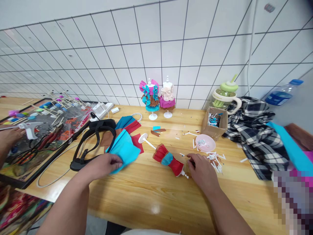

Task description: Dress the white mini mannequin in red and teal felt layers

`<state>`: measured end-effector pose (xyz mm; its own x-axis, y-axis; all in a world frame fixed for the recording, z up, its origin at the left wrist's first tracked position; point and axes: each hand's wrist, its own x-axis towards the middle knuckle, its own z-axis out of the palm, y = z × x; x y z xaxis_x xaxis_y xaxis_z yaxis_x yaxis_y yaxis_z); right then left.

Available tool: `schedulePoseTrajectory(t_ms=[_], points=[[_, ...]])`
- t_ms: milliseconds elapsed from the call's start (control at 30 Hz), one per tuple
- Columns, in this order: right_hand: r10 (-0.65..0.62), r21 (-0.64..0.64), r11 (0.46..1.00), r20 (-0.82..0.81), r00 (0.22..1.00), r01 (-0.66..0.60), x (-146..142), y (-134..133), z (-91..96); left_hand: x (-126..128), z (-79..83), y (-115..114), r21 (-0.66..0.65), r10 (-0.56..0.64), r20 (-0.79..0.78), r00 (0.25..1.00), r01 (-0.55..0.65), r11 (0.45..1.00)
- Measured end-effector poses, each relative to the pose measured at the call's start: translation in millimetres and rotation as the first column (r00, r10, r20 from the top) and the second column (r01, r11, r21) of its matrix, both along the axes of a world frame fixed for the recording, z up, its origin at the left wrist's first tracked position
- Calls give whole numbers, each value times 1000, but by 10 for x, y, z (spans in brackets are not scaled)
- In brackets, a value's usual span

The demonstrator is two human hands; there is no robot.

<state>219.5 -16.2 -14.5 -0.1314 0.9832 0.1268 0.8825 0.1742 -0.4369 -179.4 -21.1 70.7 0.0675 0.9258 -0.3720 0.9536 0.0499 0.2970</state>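
Observation:
My left hand (105,168) is closed on the near edge of a bright turquoise sheet of crepe paper (126,150), pinching it between thumb and fingers. Over by the white scraps, my right hand (204,171) rests low on the table with its fingers loosely bent and apart, and no held thing shows in it. Between the hands a small white dress-form stand lies on its side, wearing a red paper dress (176,167) with a turquoise waistband (167,159). Its round base (143,138) points up and left, its neck toward my right hand.
Two dressed mini mannequins (153,94) (167,94) stand by the tiled wall. A black head strap (97,130) lies left. Another person's hand (9,140) is by a white glue gun (30,130). At right are a pink dish (205,143), cardboard box (222,129), jug (226,93) and plaid cloth (259,130).

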Motion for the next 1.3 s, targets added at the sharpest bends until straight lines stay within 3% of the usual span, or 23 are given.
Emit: schedulePoseTrajectory(t_ms=[67, 167, 200, 300, 333, 467, 533, 800, 933, 1033, 1133, 1167, 1233, 1300], points=[[4, -15, 1000, -12, 1000, -4, -3, 3, -8, -8, 65, 28, -59, 4, -16, 1000, -5, 998], [-5, -20, 1000, -23, 1000, 4, -5, 7, -15, 6, 87, 225, 187, 182, -129, 975, -156, 970], [-8, -15, 1000, -21, 1000, 8, -4, 9, -18, 11, 66, 322, 285, 200, -151, 968, -151, 946], [-16, 2, 1000, -7, 1000, 16, 4, 14, -31, 27, -74, 617, 453, 135, -246, 960, -9, 891], [-18, 5, 1000, -4, 1000, 18, 9, 17, -37, 36, -131, 696, 433, 107, -270, 957, 21, 901], [-19, 9, 1000, -2, 1000, 19, 26, 28, -50, 91, -290, 866, 310, -195, -314, 929, 295, 904], [-19, 10, 1000, -5, 1000, 19, 27, 32, -49, 95, -312, 900, 270, -234, -343, 910, 334, 903], [-16, -15, 1000, -41, 999, 15, 17, 47, -63, -71, -321, 1055, 196, -141, -407, 902, 237, 952], [-12, -5, 1000, -49, 999, 12, 22, 50, -74, -43, -319, 1106, 221, -81, -432, 898, 192, 956], [-17, -10, 1000, -47, 999, 17, 24, 48, -55, -36, -231, 1134, 274, -17, -440, 898, 152, 949], [-22, -6, 1000, -41, 999, 22, 23, 46, -32, -122, -23, 1159, 356, 105, -429, 897, 61, 933], [-21, -4, 1000, -40, 999, 21, 23, 46, -29, -168, 67, 1165, 390, 163, -398, 903, 6, 921], [-20, -3, 1000, -38, 999, 20, 23, 49, -32, -261, 255, 1164, 485, 329, -132, 935, -228, 844], [-20, -3, 1000, -42, 999, 20, 29, 55, -46, -317, 415, 1129, 524, 360, 77, 930, -345, 779]])
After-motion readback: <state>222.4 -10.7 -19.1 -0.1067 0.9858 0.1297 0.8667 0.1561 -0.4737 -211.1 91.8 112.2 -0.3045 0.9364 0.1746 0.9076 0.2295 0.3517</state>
